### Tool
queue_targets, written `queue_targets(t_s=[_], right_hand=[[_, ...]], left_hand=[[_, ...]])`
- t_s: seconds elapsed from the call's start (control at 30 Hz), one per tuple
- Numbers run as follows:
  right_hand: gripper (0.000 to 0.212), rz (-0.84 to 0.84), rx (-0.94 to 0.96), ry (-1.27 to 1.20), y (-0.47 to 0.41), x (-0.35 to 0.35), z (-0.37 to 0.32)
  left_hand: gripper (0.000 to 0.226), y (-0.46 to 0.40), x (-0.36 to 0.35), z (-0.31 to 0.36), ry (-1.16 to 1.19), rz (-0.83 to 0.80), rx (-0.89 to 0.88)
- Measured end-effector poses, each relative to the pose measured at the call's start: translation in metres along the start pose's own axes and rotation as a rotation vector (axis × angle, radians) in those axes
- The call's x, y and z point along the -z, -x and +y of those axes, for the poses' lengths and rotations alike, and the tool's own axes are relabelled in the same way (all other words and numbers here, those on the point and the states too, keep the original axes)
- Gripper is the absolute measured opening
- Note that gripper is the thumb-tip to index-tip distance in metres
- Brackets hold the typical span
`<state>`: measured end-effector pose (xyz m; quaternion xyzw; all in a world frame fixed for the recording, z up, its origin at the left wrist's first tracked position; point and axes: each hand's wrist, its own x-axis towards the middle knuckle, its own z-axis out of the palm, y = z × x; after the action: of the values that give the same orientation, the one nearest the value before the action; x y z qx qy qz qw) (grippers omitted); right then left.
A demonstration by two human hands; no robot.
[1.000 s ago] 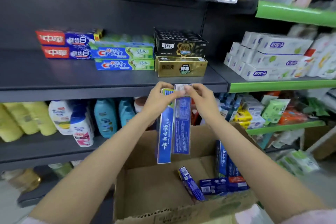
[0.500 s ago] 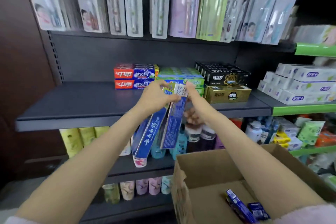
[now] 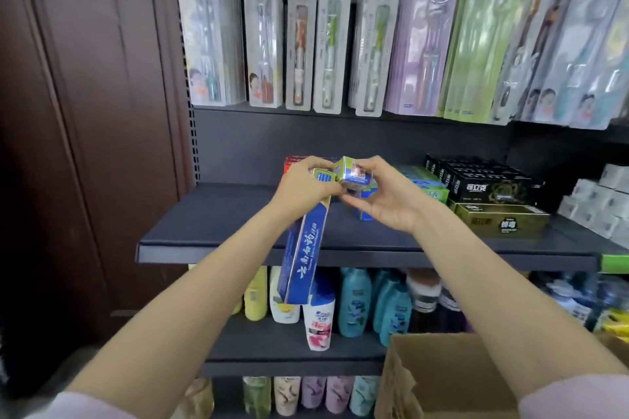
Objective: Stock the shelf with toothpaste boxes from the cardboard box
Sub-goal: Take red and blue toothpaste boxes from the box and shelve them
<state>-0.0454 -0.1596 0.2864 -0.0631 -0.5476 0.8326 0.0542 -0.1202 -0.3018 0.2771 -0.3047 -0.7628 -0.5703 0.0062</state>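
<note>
- The left hand (image 3: pixel 306 185) is curled round the top end of a long blue cardboard toothpaste box (image 3: pixel 303 248), which hangs tilted toward 7 o'clock.
- The right hand (image 3: pixel 381 194) pinches a second blue toothpaste box (image 3: pixel 354 175), seen end-on.
- Both are held over the dark grey metal shelf (image 3: pixel 238 224); its bare stretch lies at 9 o'clock.
- Each box is best turned flat and laid lengthwise, one at a time.
- The brown cardboard box (image 3: pixel 442 378) stands at 5 o'clock.

Two toothpaste boxes held over a dark shelf (image 3: pixel 211 214).
Left hand (image 3: pixel 306 185) gripping a blue box (image 3: pixel 303 258) hanging downward; right hand (image 3: pixel 384 194) pinching a second box (image 3: pixel 354 175) end-on. Cardboard box (image 3: pixel 442 381) near right.
</note>
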Motion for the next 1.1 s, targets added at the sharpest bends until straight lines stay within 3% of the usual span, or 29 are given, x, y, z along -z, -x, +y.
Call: queue_targets(t_s=[0.1, 0.2, 0.33, 0.43, 0.5, 0.63, 0.83, 0.97, 1.1], right_hand=[[0.02, -0.009, -0.024, 0.035, -0.009, -0.007, -0.006], [0.031, 0.031, -0.034, 0.054, -0.022, -0.013, -0.01], [0.018, -0.036, 0.022, 0.438, -0.044, -0.015, -0.001], [0.019, -0.007, 0.105, 0.689, -0.061, -0.024, 0.004], [0.024, -0.005, 0.162, 0.729, -0.079, -0.032, 0.007], [0.059, -0.002, 0.231, 0.855, -0.117, -0.051, 0.012], [0.051, 0.093, 0.37, 1.127, -0.186, -0.092, 0.022], [0.049, 0.097, 0.405, 1.275, -0.234, -0.11, 0.03], [0.048, 0.106, 0.391, 1.477, -0.281, -0.12, 0.04]], left_hand=[[0.054, -0.004, 0.007, -0.01, 0.08, 0.04, 0.058], [0.042, -0.009, 0.018, -0.02, 0.247, 0.118, 0.178], [0.011, -0.021, 0.036, -0.035, 0.545, 0.306, 0.332], [0.01, -0.036, 0.051, -0.048, 0.701, 0.393, 0.403], [0.029, -0.051, 0.062, -0.063, 0.732, 0.405, 0.428], [0.052, -0.075, 0.084, -0.086, 0.714, 0.394, 0.437], [0.026, -0.122, 0.145, -0.117, 0.817, 0.494, 0.461], [0.037, -0.149, 0.179, -0.145, 0.802, 0.552, 0.473], [0.035, -0.173, 0.19, -0.17, 0.755, 0.555, 0.495]])
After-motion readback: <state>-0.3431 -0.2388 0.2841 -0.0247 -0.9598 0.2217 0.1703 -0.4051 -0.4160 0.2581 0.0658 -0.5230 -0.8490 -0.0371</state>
